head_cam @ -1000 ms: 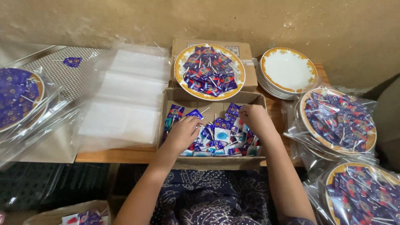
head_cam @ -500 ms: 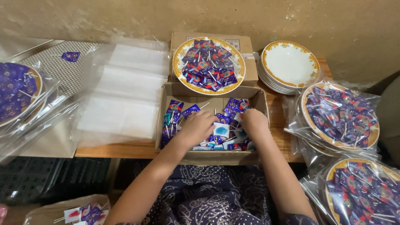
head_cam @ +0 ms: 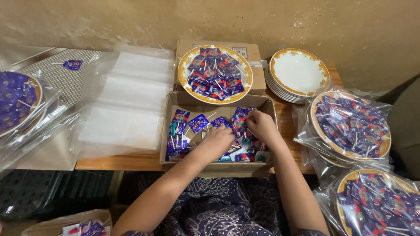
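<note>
Both hands are down inside the open cardboard box (head_cam: pixel 175 111). The left hand (head_cam: pixel 215 143) lies palm-down with fingers curled into the heap of blue-and-purple wrapped lollipops (head_cam: pixel 188 126); whether it has closed on any I cannot tell. The right hand (head_cam: pixel 261 126), just beside it, is cupped around a cluster of the same sweets, fingers bunched on them.

Just beyond the hands a gold-rimmed plate (head_cam: pixel 183 72) heaped with sweets sits on a closed carton (head_cam: pixel 258 65). It looks risky (it overhangs the carton's near edge), so a lifted wrist could tip it into the box. A loose handful could also shed sweets over the box wall.

To the right of the right hand stand a stack of empty plates (head_cam: pixel 299 72) and, nearer the person, two filled plates in clear bags (head_cam: pixel 350 126). Left of the left hand lie flat clear bags (head_cam: pixel 127 100) on the surface (head_cam: pixel 118 162), then another bagged plate (head_cam: pixel 17 102).
</note>
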